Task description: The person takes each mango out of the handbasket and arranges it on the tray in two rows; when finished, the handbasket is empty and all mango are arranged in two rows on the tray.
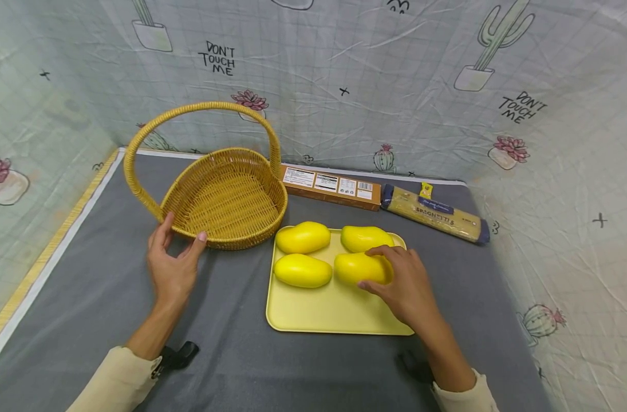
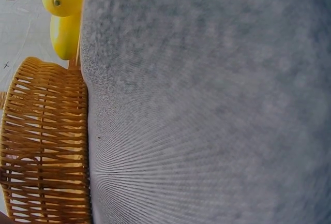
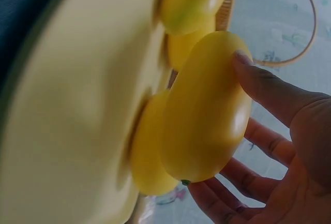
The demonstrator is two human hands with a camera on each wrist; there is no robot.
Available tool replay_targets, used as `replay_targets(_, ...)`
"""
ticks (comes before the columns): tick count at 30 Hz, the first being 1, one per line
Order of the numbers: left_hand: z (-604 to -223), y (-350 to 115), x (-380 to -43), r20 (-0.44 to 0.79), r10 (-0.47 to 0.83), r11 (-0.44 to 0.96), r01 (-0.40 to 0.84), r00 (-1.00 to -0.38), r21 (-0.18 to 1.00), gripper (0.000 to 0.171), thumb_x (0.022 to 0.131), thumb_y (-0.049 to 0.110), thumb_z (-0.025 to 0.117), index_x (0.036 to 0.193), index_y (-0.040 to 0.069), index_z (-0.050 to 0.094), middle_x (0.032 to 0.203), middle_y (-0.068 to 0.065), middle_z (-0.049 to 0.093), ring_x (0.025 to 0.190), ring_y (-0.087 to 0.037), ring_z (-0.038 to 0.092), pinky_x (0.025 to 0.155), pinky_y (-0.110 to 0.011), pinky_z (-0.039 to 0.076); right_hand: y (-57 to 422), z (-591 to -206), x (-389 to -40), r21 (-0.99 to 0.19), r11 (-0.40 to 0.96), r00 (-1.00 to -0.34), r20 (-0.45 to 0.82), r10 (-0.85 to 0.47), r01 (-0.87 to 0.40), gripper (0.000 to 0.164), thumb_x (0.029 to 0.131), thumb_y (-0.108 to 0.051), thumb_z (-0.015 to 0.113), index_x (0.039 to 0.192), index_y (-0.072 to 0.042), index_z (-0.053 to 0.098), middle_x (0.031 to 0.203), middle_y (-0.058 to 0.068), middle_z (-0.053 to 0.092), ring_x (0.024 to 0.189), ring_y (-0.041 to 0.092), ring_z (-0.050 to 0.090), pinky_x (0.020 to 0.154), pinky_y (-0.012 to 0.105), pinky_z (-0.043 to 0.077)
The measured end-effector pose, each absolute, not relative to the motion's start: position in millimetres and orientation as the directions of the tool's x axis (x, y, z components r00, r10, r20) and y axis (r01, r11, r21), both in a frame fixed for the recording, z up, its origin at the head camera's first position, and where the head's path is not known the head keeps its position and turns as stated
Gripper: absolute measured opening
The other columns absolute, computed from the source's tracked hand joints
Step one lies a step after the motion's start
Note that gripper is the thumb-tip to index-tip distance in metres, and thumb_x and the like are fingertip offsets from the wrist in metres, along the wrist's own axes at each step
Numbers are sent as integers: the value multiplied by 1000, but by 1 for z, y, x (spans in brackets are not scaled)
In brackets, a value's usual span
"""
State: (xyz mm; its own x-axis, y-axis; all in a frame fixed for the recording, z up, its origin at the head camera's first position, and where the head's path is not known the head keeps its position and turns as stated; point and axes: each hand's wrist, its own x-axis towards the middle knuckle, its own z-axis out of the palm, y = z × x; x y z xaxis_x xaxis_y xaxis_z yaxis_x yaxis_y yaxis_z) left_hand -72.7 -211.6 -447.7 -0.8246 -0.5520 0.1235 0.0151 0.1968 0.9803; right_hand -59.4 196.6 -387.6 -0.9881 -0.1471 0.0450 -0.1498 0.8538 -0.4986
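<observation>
On a pale yellow tray (image 1: pixel 318 315) lie yellow mangoes, in two rows. My right hand (image 1: pixel 408 283) grips the near right mango (image 1: pixel 357 269) between thumb and fingers. In the right wrist view this gripped mango (image 3: pixel 207 110) stands out from the tray surface, with another mango (image 3: pixel 147 146) behind it. A tall-handled wicker basket (image 1: pixel 231 200) stands left of the tray, with nothing seen inside. My left hand (image 1: pixel 174 269) touches its near left rim with thumb and fingers spread apart. The left wrist view shows the basket's woven side (image 2: pixel 44 146); the hand is almost wholly out of that frame.
Behind the tray lie a long brown box (image 1: pixel 331 186) and a spaghetti pack (image 1: pixel 437 214), with a small yellow packet (image 1: pixel 426 190) beside the pack. Grey cloth (image 1: pixel 231 320) covers the table. Patterned fabric (image 1: pixel 344 74) hangs at the back and sides.
</observation>
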Motion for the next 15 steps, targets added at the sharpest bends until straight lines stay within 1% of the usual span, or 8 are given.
replay_targets(9,-450,-213,-73,120,-549,205,6,-827,979,77,92,18,84,161,19,48,160,-6,43,149,-29,42,91,-9,56,204,-408,-58,-448,882,-989,69,-131,-148,61,75,-31,99,128,-16,73,125,14,72,106,35,54,89,49,47)
replay_targets(15,-448,-214,-71,110,-527,221,-11,-843,975,76,94,22,83,162,21,47,161,-5,42,150,-27,40,93,-10,56,204,-416,-60,-451,882,-991,63,-122,-137,61,76,-31,98,129,-16,73,128,14,71,108,36,54,90,51,47)
